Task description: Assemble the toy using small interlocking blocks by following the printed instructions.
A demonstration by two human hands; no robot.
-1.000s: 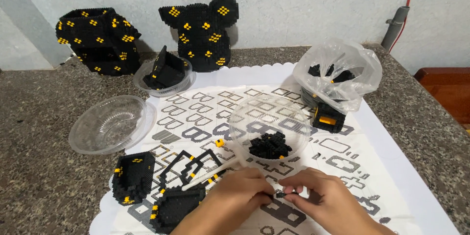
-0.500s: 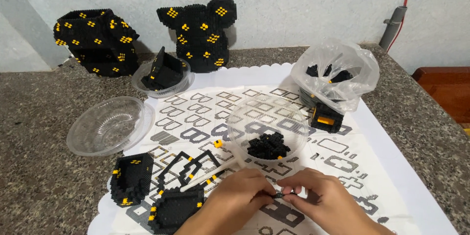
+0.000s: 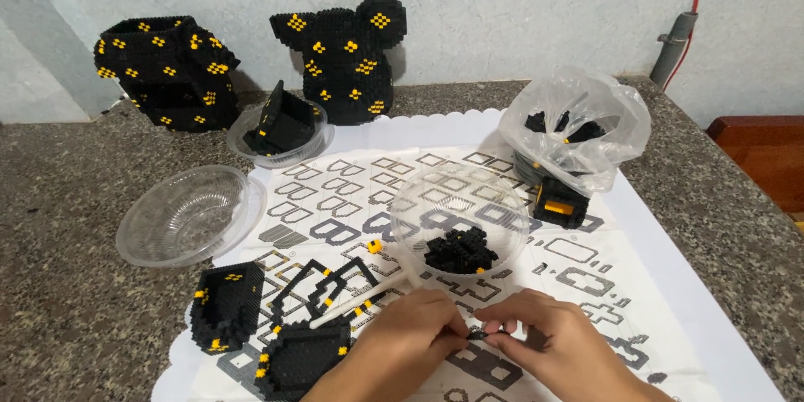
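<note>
My left hand point(image 3: 400, 345) and my right hand point(image 3: 554, 346) meet at the bottom of the view and pinch a small black brick piece point(image 3: 480, 334) between their fingertips, just above a white instruction sheet point(image 3: 352, 180). Right behind the hands stands a clear plastic bowl point(image 3: 494, 205) with a heap of tiny black bricks point(image 3: 456, 249). A white stick point(image 3: 352, 301) lies by my left hand. Black and yellow built sections point(image 3: 224, 306) point(image 3: 301, 356) lie to the left of it.
An empty clear bowl point(image 3: 180, 213) sits at the left on the granite counter point(image 3: 67, 285). Another bowl holds a black section point(image 3: 280, 121). Two large black and yellow brick builds point(image 3: 163, 71) point(image 3: 347, 54) lean on the wall. A plastic bag of bricks point(image 3: 578, 126) stands at the right.
Both hands stay at the bottom edge, fingertips working the small black piece. The view has shifted slightly.
</note>
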